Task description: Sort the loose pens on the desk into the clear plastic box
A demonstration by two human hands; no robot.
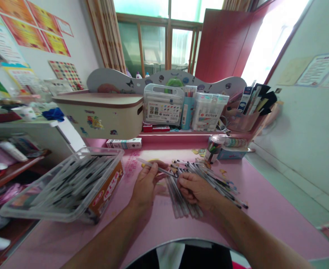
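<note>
Just left of the pile (181, 205), the left hand (146, 183) pinches one pen (165, 172), while the right hand (194, 188), half-curled on the pile, might scatter it.

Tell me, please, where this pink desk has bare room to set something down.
Bare: the desk right of the pen pile toward the wall, and the near strip between the clear box and left hand. Crowded: the centre around the right hand and the back shelf.

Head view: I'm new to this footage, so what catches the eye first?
A spread of pens lies on the pink desk at centre, the right hand resting on it while the left hand pinches one pen. At left, a clear box sits tilted, full of more pens.
</note>
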